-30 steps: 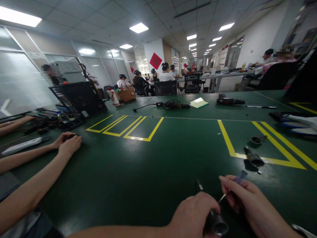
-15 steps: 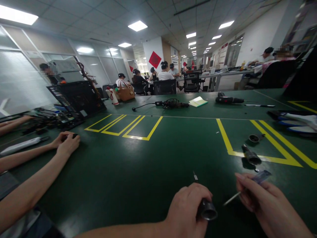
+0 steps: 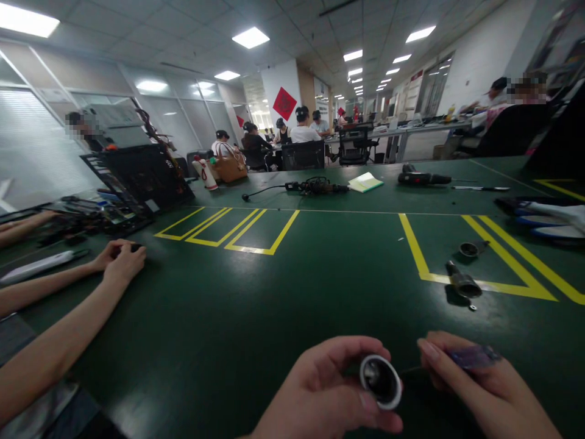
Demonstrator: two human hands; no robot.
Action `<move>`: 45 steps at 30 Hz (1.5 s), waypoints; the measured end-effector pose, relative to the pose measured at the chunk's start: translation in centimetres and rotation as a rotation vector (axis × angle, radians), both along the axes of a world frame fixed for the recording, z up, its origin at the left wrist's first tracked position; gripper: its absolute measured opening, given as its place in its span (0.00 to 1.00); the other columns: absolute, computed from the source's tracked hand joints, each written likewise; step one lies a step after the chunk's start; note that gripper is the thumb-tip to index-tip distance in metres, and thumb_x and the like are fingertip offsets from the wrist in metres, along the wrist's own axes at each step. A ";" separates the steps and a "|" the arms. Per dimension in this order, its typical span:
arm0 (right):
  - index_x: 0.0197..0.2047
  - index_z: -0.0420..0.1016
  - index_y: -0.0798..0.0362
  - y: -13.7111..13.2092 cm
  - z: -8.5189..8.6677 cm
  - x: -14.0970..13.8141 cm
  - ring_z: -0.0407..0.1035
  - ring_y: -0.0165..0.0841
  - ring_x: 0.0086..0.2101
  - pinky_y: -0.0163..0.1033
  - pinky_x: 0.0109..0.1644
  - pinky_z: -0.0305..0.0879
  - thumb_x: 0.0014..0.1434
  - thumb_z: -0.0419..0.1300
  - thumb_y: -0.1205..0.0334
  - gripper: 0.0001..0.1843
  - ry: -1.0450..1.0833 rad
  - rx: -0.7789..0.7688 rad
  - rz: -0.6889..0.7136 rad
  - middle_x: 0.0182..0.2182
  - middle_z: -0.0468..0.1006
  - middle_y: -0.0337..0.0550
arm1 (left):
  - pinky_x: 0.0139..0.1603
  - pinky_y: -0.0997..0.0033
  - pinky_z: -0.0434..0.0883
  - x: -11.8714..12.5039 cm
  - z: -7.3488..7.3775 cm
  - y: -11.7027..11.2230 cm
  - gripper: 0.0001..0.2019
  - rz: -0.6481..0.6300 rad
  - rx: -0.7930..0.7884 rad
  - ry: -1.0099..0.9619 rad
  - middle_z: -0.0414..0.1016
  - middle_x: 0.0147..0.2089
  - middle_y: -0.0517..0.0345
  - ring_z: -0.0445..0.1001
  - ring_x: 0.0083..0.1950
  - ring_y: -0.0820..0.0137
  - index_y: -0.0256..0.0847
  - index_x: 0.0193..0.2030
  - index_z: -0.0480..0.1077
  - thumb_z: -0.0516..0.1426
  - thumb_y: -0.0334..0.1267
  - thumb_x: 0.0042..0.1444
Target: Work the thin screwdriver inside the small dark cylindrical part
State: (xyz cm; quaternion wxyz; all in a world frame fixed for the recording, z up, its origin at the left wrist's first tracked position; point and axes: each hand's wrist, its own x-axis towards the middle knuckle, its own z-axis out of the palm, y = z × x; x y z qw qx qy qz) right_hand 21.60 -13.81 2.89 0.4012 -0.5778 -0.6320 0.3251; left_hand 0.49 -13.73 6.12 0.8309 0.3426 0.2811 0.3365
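Observation:
My left hand (image 3: 320,390) is closed around a hollow metal part (image 3: 395,396), its round open end tilted up at me. The inside looks dark, with something paler at its upper left. To the right, my right hand (image 3: 475,378) grips a screwdriver (image 3: 475,356) by its translucent purplish handle. Its thin shaft reaches left toward the metal part; the tip is hard to make out. Beyond the right hand lie a similar cup-ended metal part (image 3: 465,285), a smaller metal part (image 3: 470,249) and a small light ring or nut (image 3: 473,308).
Yellow tape outlines (image 3: 274,244) mark the green table (image 3: 219,341). At the back lie a cabled tool (image 3: 315,186), a notepad (image 3: 365,182) and a black power drill (image 3: 423,177). A co-worker's hands (image 3: 121,259) hold a dark item at left, near a black equipment frame (image 3: 137,183).
My left hand has turned the metal part so its opening faces up toward me. My right hand has shifted slightly left, bringing the screwdriver shaft close to the part.

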 end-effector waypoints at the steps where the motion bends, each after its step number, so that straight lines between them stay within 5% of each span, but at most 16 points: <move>1: 0.17 0.66 0.50 0.0 0.0 -0.1 0.66 0.29 0.18 0.30 0.21 0.63 0.57 0.53 0.46 0.22 -0.012 0.001 0.013 0.15 0.67 0.35 | 0.46 0.63 0.71 0.0 0.0 0.0 0.19 0.023 -0.021 -0.012 0.72 0.48 0.50 0.73 0.49 0.61 0.39 0.45 0.72 0.64 0.29 0.44; 20: 0.21 0.67 0.49 -0.5 0.0 -0.3 0.66 0.25 0.18 0.26 0.22 0.63 0.61 0.53 0.60 0.17 -0.051 0.194 0.197 0.17 0.67 0.32 | 0.44 0.63 0.73 0.0 -1.0 0.3 0.18 0.118 -0.082 0.021 0.73 0.46 0.52 0.74 0.47 0.63 0.40 0.42 0.75 0.67 0.30 0.41; 33: 0.21 0.69 0.49 -0.5 -0.9 -0.2 0.66 0.27 0.19 0.28 0.22 0.62 0.61 0.51 0.56 0.18 -0.068 0.113 0.192 0.17 0.69 0.34 | 0.43 0.62 0.73 0.0 -2.2 0.4 0.18 0.089 -0.006 0.046 0.74 0.42 0.55 0.73 0.46 0.63 0.43 0.41 0.76 0.68 0.34 0.40; 37: 0.19 0.70 0.50 -0.4 -1.2 -0.3 0.65 0.29 0.19 0.30 0.22 0.62 0.58 0.54 0.48 0.21 0.069 -0.069 0.100 0.16 0.69 0.36 | 0.44 0.62 0.72 0.1 -1.6 0.5 0.19 0.135 -0.023 0.075 0.74 0.42 0.57 0.74 0.44 0.64 0.44 0.40 0.76 0.69 0.34 0.37; 41: 0.19 0.70 0.51 0.1 -0.3 -0.3 0.61 0.29 0.17 0.32 0.19 0.62 0.52 0.58 0.41 0.23 0.464 -0.253 -0.057 0.15 0.67 0.37 | 0.47 0.61 0.71 0.1 -1.0 0.3 0.22 0.169 -0.037 0.141 0.74 0.43 0.53 0.74 0.44 0.64 0.40 0.43 0.74 0.69 0.34 0.37; 45: 0.19 0.71 0.50 -0.4 0.6 0.5 0.62 0.30 0.17 0.33 0.18 0.64 0.57 0.55 0.47 0.21 0.614 -0.063 0.063 0.15 0.67 0.38 | 0.47 0.63 0.70 0.1 -1.5 0.3 0.21 0.169 0.003 0.158 0.74 0.42 0.52 0.74 0.42 0.67 0.38 0.44 0.73 0.68 0.35 0.40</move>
